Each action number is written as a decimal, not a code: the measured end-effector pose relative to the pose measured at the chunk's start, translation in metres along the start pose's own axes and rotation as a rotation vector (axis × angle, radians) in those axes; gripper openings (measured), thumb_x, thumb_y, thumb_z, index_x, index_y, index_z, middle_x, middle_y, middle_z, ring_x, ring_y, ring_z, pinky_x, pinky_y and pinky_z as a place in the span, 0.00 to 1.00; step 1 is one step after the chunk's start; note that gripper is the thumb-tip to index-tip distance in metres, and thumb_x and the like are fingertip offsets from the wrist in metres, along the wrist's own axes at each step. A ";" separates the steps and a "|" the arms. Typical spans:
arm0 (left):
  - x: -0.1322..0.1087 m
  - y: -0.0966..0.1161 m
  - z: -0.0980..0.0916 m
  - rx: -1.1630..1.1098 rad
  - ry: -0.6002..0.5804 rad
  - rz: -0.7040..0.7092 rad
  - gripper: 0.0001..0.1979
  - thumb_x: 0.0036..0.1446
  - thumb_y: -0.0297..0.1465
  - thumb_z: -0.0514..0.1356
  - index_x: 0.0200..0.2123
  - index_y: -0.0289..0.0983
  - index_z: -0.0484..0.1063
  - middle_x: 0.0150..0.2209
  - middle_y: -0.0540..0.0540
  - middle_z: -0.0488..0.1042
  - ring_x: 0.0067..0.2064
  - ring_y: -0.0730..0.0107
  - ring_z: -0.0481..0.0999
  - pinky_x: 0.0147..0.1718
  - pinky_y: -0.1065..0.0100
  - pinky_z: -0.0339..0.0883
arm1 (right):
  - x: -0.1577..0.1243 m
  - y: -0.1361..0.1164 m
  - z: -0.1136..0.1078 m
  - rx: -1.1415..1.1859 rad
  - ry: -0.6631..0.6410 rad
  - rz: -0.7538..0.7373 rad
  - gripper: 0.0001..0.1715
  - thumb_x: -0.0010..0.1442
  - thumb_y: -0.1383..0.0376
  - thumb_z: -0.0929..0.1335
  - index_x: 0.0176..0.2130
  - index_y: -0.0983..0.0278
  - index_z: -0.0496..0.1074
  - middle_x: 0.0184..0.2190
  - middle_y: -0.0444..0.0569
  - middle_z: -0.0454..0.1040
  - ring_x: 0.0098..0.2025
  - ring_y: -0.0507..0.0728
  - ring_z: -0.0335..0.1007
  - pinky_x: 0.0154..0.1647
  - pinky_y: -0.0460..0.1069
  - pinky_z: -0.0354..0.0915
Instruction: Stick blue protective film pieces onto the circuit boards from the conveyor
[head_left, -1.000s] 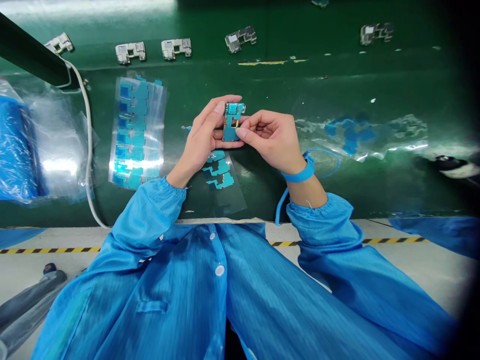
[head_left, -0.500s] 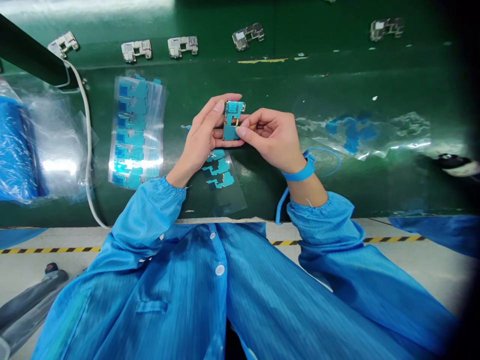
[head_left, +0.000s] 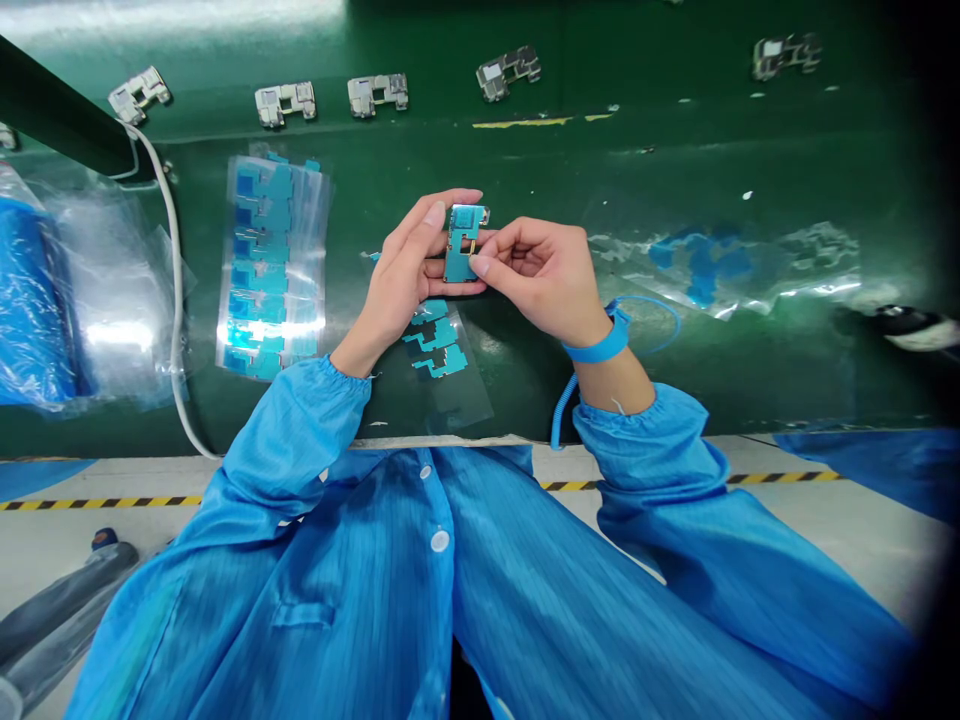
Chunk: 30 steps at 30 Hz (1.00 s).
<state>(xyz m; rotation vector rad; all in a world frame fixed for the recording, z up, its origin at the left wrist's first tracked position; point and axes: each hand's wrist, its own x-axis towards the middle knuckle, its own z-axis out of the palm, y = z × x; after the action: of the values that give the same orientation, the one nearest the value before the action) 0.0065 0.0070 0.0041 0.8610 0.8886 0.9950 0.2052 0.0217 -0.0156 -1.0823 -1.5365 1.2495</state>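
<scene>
In the middle of the view I have a small circuit board whose upper face bears blue-green film. My left hand is closed on the board's left side and ends, thumb at the top left, fingers behind and below it. My right hand, wearing a blue wrist strap, pinches the board's lower right edge between thumb and forefinger. Whether those fingertips also hold a bit of film cannot be made out. Below my left hand lies a clear sheet with several blue-green film pieces.
Several circuit boards lie in a row on a green belt at the back. Left of me are a larger film sheet, a white cable and a blue plastic-wrapped pack. Blue scraps on clear film lie right.
The row of boards at the back has shifted slightly to the right. The board in my hands has tilted a little; both hands have stayed nearly in place.
</scene>
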 end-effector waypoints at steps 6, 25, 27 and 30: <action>0.002 -0.005 -0.004 -0.004 -0.005 0.008 0.22 0.77 0.50 0.57 0.63 0.46 0.75 0.53 0.46 0.89 0.54 0.56 0.89 0.53 0.57 0.88 | 0.000 -0.001 0.000 0.006 0.010 0.000 0.30 0.58 0.39 0.83 0.32 0.60 0.78 0.30 0.46 0.78 0.43 0.58 0.80 0.42 0.52 0.80; 0.005 -0.012 -0.007 0.067 0.031 0.044 0.28 0.69 0.49 0.67 0.66 0.44 0.75 0.53 0.42 0.86 0.59 0.48 0.89 0.54 0.53 0.87 | 0.001 -0.001 0.000 0.005 -0.017 0.030 0.23 0.60 0.48 0.84 0.33 0.58 0.77 0.28 0.44 0.75 0.29 0.53 0.67 0.33 0.52 0.73; 0.006 -0.012 -0.007 0.094 0.029 0.054 0.27 0.69 0.47 0.67 0.66 0.44 0.75 0.52 0.43 0.87 0.57 0.52 0.90 0.54 0.55 0.88 | 0.001 -0.002 -0.001 0.008 -0.019 0.023 0.22 0.60 0.49 0.83 0.32 0.59 0.77 0.27 0.43 0.75 0.28 0.52 0.65 0.33 0.52 0.72; 0.005 -0.012 -0.007 0.103 0.014 0.065 0.26 0.68 0.47 0.69 0.65 0.45 0.76 0.52 0.45 0.88 0.54 0.57 0.91 0.52 0.59 0.88 | 0.001 -0.004 -0.001 0.003 -0.026 0.031 0.21 0.60 0.49 0.83 0.32 0.59 0.76 0.27 0.43 0.74 0.28 0.53 0.65 0.32 0.52 0.71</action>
<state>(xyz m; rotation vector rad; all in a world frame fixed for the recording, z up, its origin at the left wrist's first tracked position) 0.0057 0.0098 -0.0101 0.9766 0.9353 1.0197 0.2054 0.0222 -0.0111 -1.0958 -1.5417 1.2909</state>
